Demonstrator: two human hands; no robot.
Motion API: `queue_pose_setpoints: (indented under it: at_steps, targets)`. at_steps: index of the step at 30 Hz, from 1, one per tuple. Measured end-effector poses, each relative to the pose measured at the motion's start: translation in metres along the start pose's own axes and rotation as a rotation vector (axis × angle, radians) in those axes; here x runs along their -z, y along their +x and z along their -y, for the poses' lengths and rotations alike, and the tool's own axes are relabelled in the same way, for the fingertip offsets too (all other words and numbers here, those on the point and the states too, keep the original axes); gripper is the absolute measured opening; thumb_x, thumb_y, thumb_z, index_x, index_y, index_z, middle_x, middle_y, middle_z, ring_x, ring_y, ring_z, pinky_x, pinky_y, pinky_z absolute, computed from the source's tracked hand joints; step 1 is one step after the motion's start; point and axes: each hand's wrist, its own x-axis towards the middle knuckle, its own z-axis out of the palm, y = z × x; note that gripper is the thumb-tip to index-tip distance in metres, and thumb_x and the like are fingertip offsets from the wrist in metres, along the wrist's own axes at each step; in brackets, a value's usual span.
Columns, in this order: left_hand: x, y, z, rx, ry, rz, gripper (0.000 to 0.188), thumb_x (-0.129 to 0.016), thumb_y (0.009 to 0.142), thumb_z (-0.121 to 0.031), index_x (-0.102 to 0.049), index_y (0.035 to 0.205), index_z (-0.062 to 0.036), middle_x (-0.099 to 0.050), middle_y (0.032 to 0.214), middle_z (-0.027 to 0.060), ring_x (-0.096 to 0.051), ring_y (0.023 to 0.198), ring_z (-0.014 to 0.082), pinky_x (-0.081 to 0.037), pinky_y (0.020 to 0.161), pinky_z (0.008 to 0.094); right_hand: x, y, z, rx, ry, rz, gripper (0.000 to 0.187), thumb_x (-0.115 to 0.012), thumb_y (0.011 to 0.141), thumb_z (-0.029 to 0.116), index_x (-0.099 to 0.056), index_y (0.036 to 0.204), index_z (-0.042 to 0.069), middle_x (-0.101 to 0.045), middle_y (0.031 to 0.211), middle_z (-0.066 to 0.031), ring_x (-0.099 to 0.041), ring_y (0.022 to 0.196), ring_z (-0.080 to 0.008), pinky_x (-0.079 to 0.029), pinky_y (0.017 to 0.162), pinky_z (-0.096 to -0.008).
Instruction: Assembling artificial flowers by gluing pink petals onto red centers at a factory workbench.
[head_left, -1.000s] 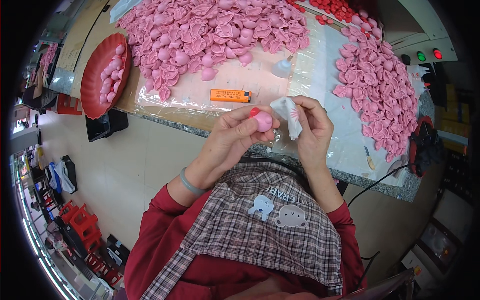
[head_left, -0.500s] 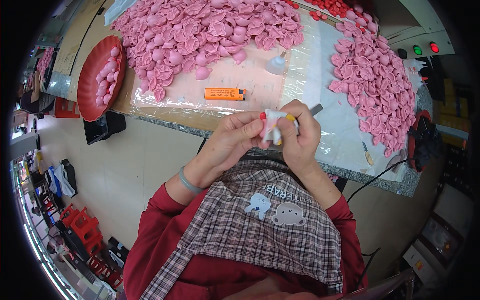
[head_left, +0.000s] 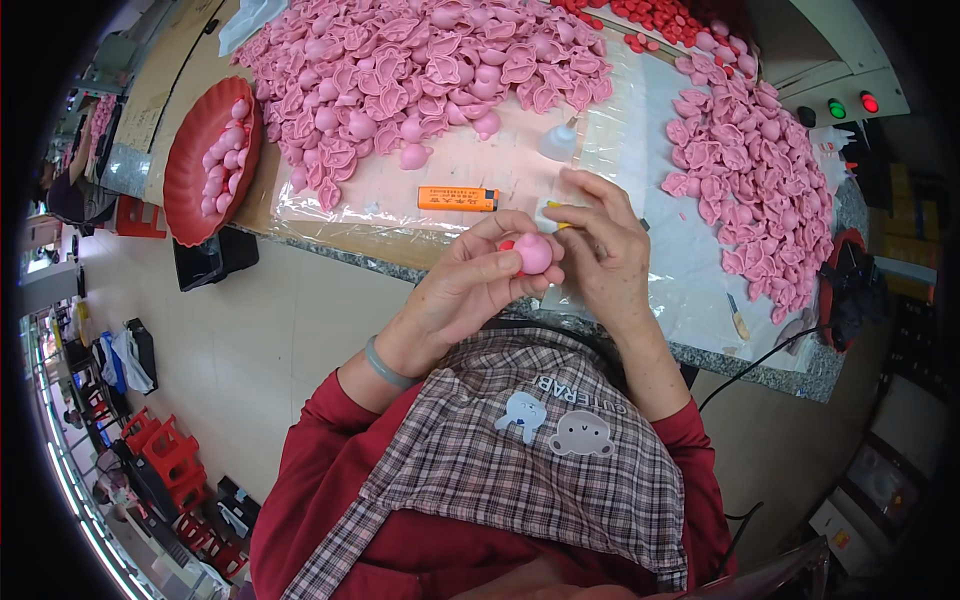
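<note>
Between the thumb and fingers of my left hand (head_left: 455,285) is a rounded pink piece (head_left: 535,254), smooth and glossy. A small red part (head_left: 507,246) shows at its left side, partly covered by my thumb. My right hand (head_left: 612,250) is just to the right, its fingers bent. At its fingertips is a small white-and-yellow cloth (head_left: 557,212), mostly hidden by the fingers. An orange lighter (head_left: 457,198) lies on the table beyond my left hand. Past my right hand stands a small white dropper bottle (head_left: 558,142) with a thin tip.
A large heap of pink moulded pieces (head_left: 420,75) covers the far table, with another pile (head_left: 745,180) at right. Red pieces (head_left: 660,18) lie at the back. A red scalloped bowl (head_left: 180,190) holds pink balls. A craft knife (head_left: 737,318) lies near the right front edge.
The white-and-yellow cloth, earlier wrapped at the piece between both hands, has come away with my right hand. The pink piece is now uncovered in my left hand.
</note>
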Motion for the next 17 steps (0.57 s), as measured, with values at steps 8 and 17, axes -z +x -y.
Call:
queue_pose_setpoints:
  at_steps: [8, 17]
  targets:
    - [-0.005, 0.000, -0.001, -0.124, 0.096, -0.074, 0.031, -0.058, 0.091, -0.006, -0.056, 0.122, -0.0008, -0.058, 0.120, 0.0127, -0.059, 0.109, 0.0234, -0.049, 0.095, 0.0359, 0.010, -0.007, 0.034, 0.066, 0.135, -0.091, 0.036, -0.072, 0.072, 0.000, -0.066, 0.107, 0.002, -0.059, 0.106, -0.0125, -0.057, 0.102, -0.0249, -0.046, 0.089, -0.0330]
    - [0.002, -0.003, 0.009, -0.271, 0.400, -0.054, 0.027, -0.059, 0.092, -0.008, -0.058, 0.119, -0.0036, -0.055, 0.126, 0.0137, -0.057, 0.112, 0.0229, -0.050, 0.094, 0.0373, -0.008, -0.021, 0.032, 0.238, 0.007, -0.169, 0.039, -0.079, 0.067, 0.001, -0.067, 0.104, 0.002, -0.060, 0.096, -0.0105, -0.061, 0.086, -0.0234, -0.051, 0.075, -0.0299]
